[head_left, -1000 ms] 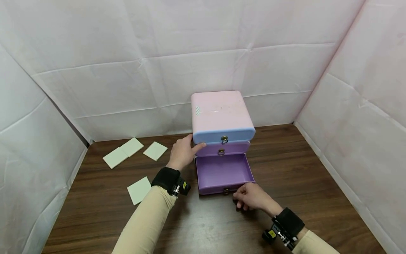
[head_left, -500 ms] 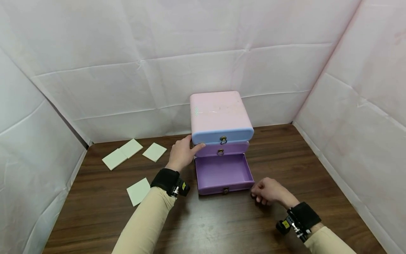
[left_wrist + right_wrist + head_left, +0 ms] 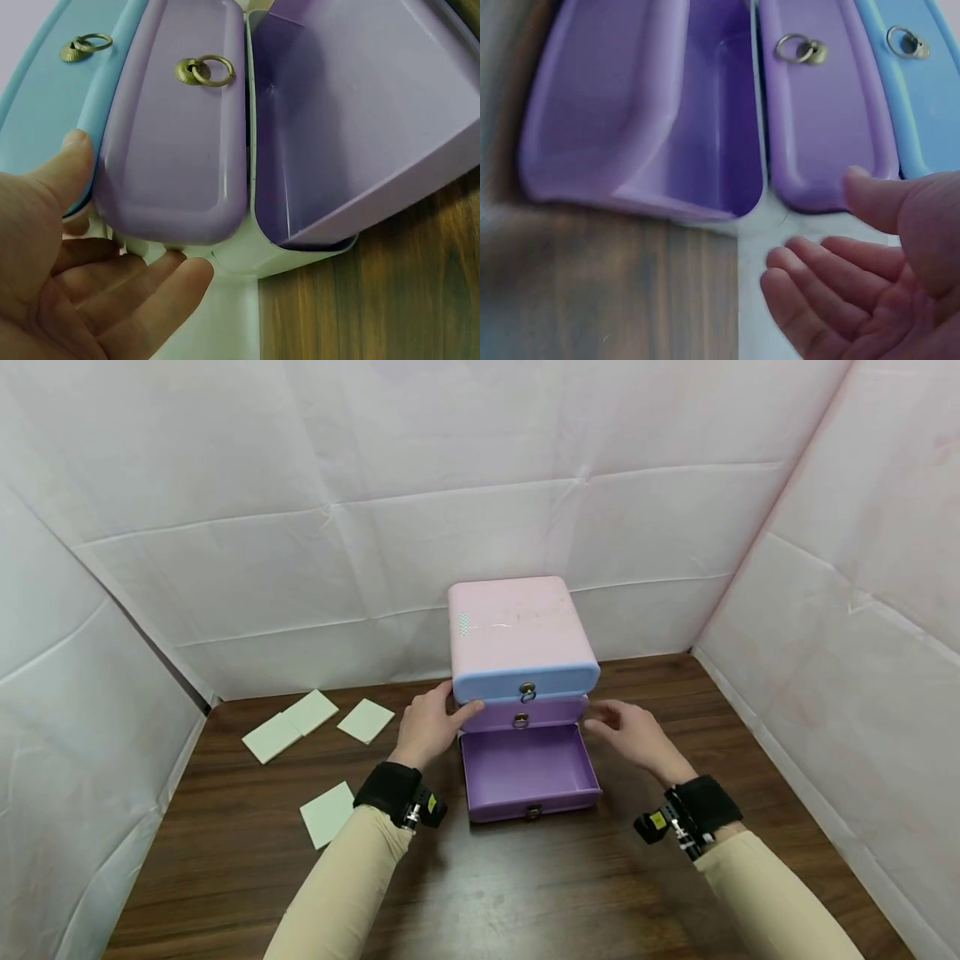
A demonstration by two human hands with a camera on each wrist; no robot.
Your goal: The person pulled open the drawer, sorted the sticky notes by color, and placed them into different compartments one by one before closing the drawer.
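Nearest the camera, two beige sleeves with black wrist straps extend over the dark wooden table [image 3: 525,893]. On the table stands a small drawer unit [image 3: 522,627] with a pink top. Its bottom drawer [image 3: 529,770], purple, is pulled fully out toward the person; the interior shows bare plastic, and a brass ring pull [image 3: 533,812] sits on its front face.

Left of the open drawer, the left hand [image 3: 431,722] presses against the left side of the unit. Fingers are extended and relaxed, not curled round anything; the thumb lies on the corner of the blue top drawer [image 3: 527,681], as the left wrist view confirms [image 3: 71,161].

Right of the unit, the right hand [image 3: 628,735] is level with the closed middle drawer [image 3: 525,714], which is purple. Its fingers are spread and nearly straight, holding nothing. The right wrist view is blurred, so contact with the unit's side appears close but cannot be confirmed.

Both closed drawers carry a brass ring pull [image 3: 204,71].

Farther left on the table lie four pale square tiles: one near the left forearm [image 3: 327,812], three grouped nearer the back wall [image 3: 315,722].

Behind everything, creased white sheeting [image 3: 375,527] encloses the table on three sides.
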